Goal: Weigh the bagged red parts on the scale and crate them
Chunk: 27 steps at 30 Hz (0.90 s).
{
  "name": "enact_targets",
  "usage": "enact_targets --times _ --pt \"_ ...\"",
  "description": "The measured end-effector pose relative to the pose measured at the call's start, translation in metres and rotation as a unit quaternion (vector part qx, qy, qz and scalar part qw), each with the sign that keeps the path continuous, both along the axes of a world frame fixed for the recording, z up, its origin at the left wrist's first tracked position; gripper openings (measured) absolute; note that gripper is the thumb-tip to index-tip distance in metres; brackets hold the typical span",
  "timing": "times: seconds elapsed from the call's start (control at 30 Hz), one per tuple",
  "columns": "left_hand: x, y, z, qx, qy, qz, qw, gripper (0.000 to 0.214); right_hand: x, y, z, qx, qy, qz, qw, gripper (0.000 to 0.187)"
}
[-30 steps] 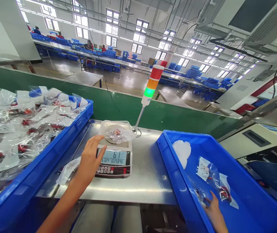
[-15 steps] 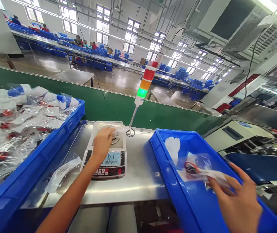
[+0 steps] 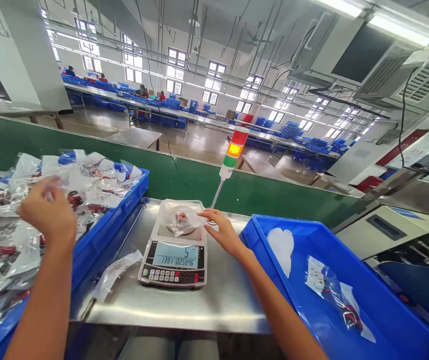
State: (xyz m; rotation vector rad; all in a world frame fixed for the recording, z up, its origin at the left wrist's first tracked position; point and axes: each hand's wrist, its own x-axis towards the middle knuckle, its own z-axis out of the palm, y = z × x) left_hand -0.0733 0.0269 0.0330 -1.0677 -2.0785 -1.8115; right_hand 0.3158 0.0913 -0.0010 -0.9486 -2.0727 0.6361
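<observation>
Clear plastic wraps the small bag (image 3: 181, 220) on the scale (image 3: 176, 256) at the centre of the frame, its loose end running rightward to the fingertips of the right hand (image 3: 224, 232). That hand is much the nearer, coming in from the lower right, thumb parted from lightly spread fingers, with nothing gripped; whether the fingertips touch the plastic I cannot tell. From it, the bag lies directly left.

Well apart, at the left of the frame, the left hand (image 3: 49, 210) is over the heaped blue box (image 3: 139, 187), fingers curled in beside another bag (image 3: 74, 200); blur hides whether it has hold of that. Between scale and box, a white-ended packet (image 3: 118, 270) lies slantwise on the metal desk (image 3: 176, 315).
</observation>
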Motion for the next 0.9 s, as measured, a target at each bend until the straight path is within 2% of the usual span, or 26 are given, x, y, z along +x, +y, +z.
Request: enact_targets --times 0.07,0.1,0.13,0.2,0.3,0.4,0.47,0.53,0.6,0.67,0.73,0.8,0.9 --pt "-0.003 -0.019 -0.007 -0.036 0.078 0.088 0.992 0.059 0.048 -0.021 -0.007 -0.006 -0.041 -0.023 0.999 0.037" --pt "0.002 -0.027 -0.011 -0.037 0.112 0.116 0.986 0.065 0.079 -0.032 -0.011 -0.010 -0.054 -0.066 0.996 0.036" --pt "0.011 -0.033 -0.015 -0.033 0.138 0.113 0.983 0.067 0.113 -0.041 -0.017 -0.014 -0.067 -0.126 0.990 0.036" --pt "0.038 -0.041 -0.023 -0.030 0.158 0.047 0.986 0.059 0.186 -0.058 -0.033 -0.024 -0.105 -0.272 0.956 0.044" --pt "0.087 -0.044 -0.038 -0.054 0.143 -0.116 0.981 0.052 0.283 -0.082 -0.068 -0.072 -0.177 -0.464 0.865 0.068" --pt "0.127 -0.042 -0.061 -0.074 0.149 -0.244 0.955 0.048 0.342 -0.109 -0.107 -0.149 -0.181 -0.604 0.761 0.097" --pt "0.142 -0.043 -0.078 -0.087 0.168 -0.306 0.933 0.048 0.363 -0.126 -0.129 -0.182 -0.151 -0.651 0.722 0.112" --pt "0.148 -0.048 -0.093 -0.096 0.182 -0.336 0.919 0.048 0.375 -0.137 -0.146 -0.209 -0.123 -0.662 0.709 0.119" --pt "0.149 -0.055 -0.105 -0.109 0.192 -0.337 0.915 0.048 0.385 -0.141 -0.159 -0.223 -0.114 -0.665 0.704 0.114" --pt "0.145 -0.062 -0.111 -0.123 0.203 -0.329 0.914 0.046 0.392 -0.138 -0.165 -0.206 -0.129 -0.654 0.716 0.095" --pt "0.142 -0.067 -0.111 -0.130 0.216 -0.315 0.915 0.044 0.395 -0.132 -0.166 -0.183 -0.156 -0.630 0.738 0.076" --pt "0.142 -0.067 -0.105 -0.126 0.230 -0.304 0.916 0.043 0.394 -0.126 -0.159 -0.170 -0.178 -0.612 0.752 0.067" --pt "0.149 -0.053 -0.093 -0.117 0.258 -0.316 0.905 0.044 0.387 -0.125 -0.138 -0.165 -0.180 -0.620 0.746 0.062"
